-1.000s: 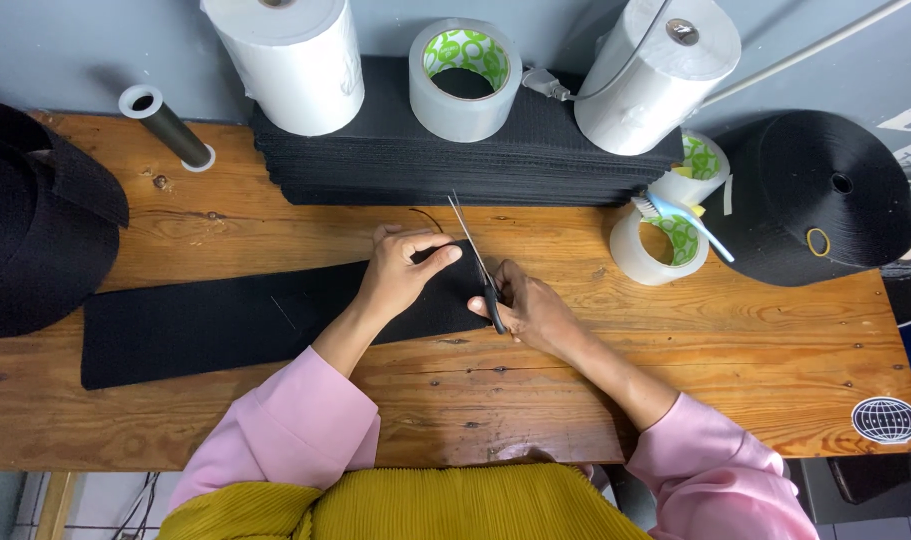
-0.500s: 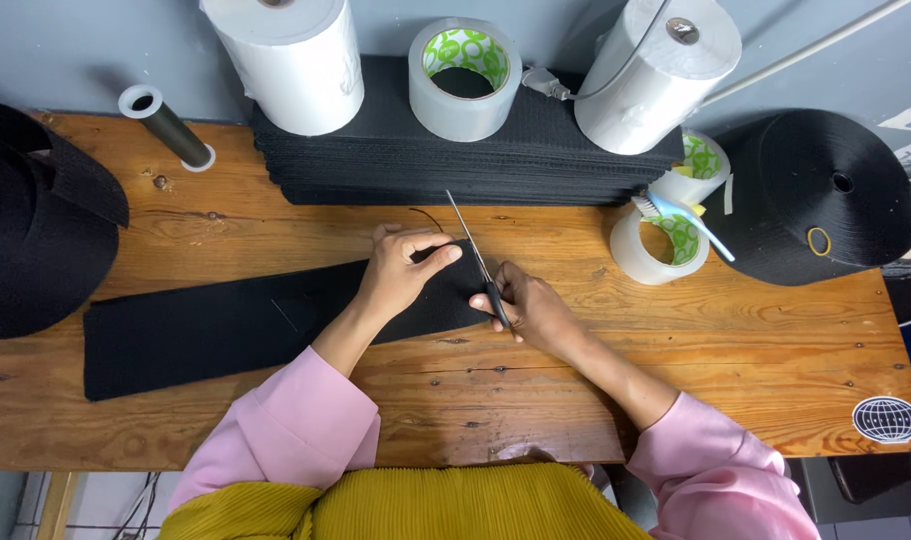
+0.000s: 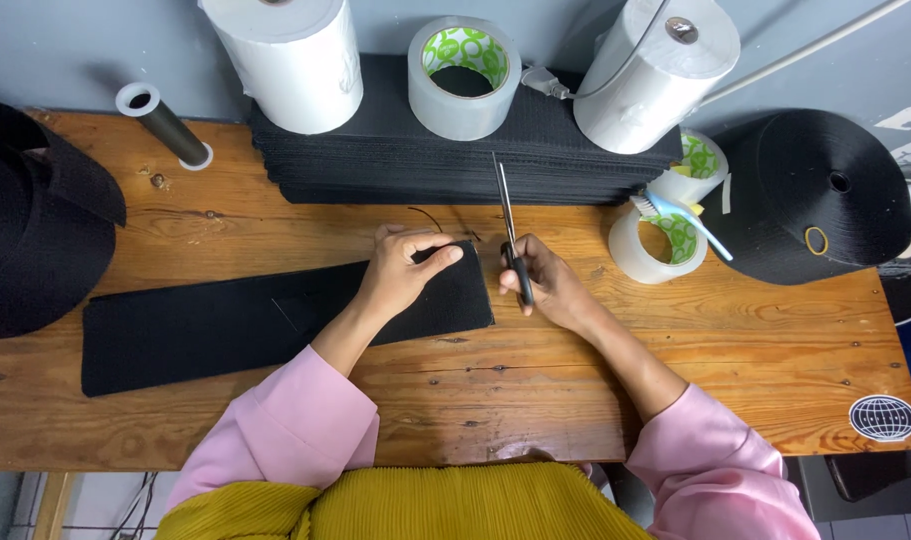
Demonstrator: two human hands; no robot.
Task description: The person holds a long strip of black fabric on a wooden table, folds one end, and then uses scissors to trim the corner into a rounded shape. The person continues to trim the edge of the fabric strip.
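L fingers pinching black strip edge, R hand gripping scissors, round globe sticker table corner

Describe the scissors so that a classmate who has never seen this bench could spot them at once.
Start at the wooden table and find the stack of black sheets at its back. Just in front, the right hand holds the scissors: black handles, thin metal blades pointing away, the only metal tool there.

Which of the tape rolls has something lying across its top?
The clear tape roll on the table right of the scissors: a light blue toothbrush lies across it. The others carry nothing.
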